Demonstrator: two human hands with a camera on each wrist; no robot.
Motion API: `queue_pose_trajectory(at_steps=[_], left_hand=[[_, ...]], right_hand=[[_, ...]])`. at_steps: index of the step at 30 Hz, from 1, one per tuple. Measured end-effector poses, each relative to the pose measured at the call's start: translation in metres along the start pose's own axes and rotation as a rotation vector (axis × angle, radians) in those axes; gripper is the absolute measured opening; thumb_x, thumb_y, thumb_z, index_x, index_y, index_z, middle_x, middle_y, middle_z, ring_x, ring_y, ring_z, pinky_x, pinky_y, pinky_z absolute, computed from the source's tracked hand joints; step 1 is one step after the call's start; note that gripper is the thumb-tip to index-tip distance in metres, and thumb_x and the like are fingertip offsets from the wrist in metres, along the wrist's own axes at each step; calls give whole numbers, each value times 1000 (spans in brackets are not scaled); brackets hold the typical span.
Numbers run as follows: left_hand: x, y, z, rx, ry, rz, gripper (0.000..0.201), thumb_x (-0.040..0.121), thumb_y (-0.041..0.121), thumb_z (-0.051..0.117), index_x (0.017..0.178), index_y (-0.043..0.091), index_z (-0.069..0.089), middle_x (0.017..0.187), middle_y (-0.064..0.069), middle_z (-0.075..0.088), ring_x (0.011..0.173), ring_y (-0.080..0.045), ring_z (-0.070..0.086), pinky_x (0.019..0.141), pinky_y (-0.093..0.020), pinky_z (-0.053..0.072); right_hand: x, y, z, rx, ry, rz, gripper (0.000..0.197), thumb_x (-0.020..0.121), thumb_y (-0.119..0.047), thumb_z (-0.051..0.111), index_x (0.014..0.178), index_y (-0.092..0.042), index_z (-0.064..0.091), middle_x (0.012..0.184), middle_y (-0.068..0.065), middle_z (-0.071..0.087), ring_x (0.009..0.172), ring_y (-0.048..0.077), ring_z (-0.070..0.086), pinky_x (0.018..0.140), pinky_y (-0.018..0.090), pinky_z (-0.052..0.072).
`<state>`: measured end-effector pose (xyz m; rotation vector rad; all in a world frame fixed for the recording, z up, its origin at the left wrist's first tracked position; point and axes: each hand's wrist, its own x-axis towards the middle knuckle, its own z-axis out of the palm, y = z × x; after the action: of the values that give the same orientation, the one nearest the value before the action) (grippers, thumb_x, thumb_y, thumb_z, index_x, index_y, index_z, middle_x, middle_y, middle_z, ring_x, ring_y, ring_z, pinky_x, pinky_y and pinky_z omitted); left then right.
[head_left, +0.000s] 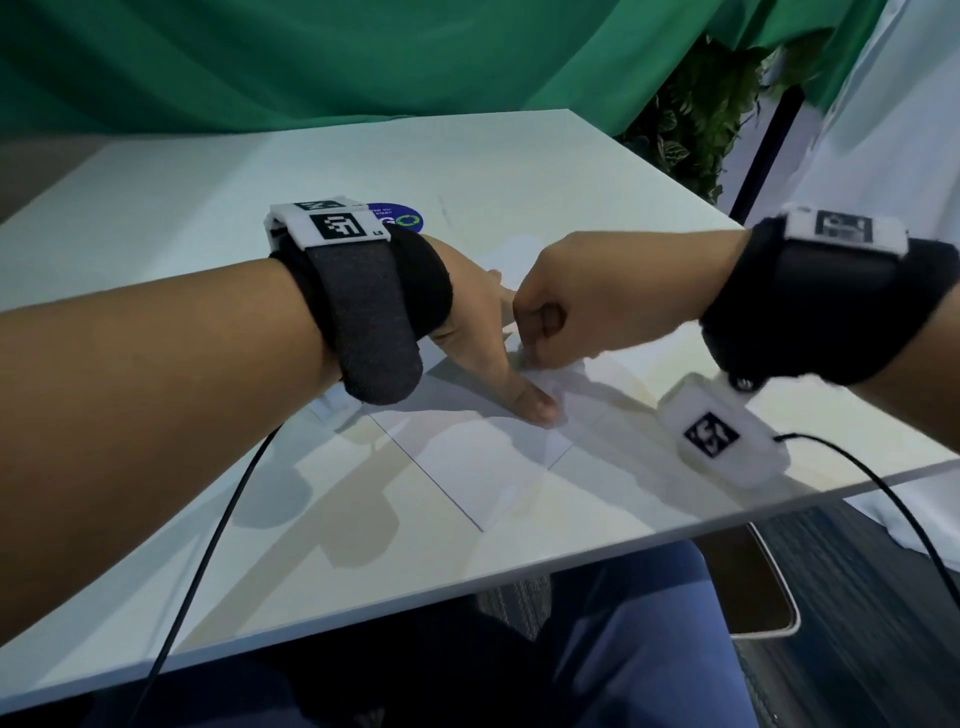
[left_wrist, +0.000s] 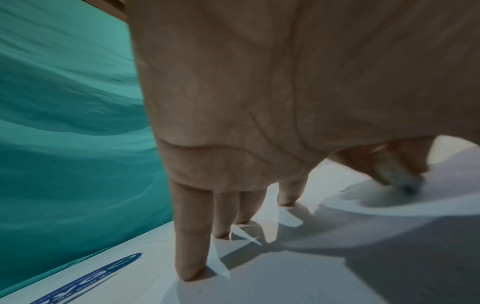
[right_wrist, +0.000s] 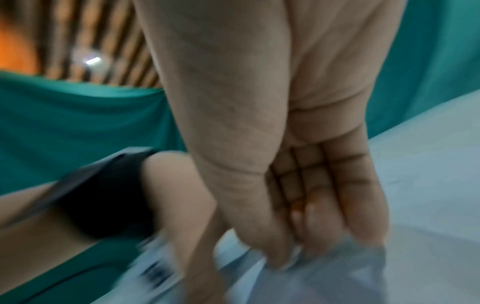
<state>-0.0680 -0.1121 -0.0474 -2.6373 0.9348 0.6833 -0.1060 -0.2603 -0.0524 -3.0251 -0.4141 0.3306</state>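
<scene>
A white sheet of paper lies on the white table, just in front of me. My left hand presses down on it with straight fingers, and the thumb tip rests flat on the sheet. My right hand is curled beside it. Its thumb and fingers pinch a raised edge of the paper. The two hands touch or nearly touch above the sheet. In the left wrist view the right hand shows at the right, pinching the paper.
A round blue sticker sits on the table behind the left wrist. Green cloth hangs behind the table, with a plant at the back right. Black cables trail from both wristbands over the near table edge.
</scene>
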Motion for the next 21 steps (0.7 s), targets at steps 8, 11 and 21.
queue_pose_trajectory(at_steps=[8,11,21], left_hand=[[1,-1,-1,35,-10,6,130,41,102,54,157,57,18,171,7,22,149,-21,35,117,-38,30],[1,-1,-2,43,-12,-24,132,50,102,56,159,58,-6,176,4,2,155,-23,28,119,-39,27],[3,1,-1,52,-11,-31,132,52,103,56,158,60,-11,175,2,-11,157,-23,24,116,-38,27]], right_hand=[[2,-2,-1,9,-14,-22,23,88,-44,70,75,-25,72,68,-5,72,62,11,67,57,23,48],[0,12,-8,20,23,62,24,89,-44,70,78,-23,72,71,-1,74,69,16,70,69,36,60],[-12,18,-3,-42,70,58,19,89,-38,68,74,-26,68,68,-4,69,68,20,64,65,35,57]])
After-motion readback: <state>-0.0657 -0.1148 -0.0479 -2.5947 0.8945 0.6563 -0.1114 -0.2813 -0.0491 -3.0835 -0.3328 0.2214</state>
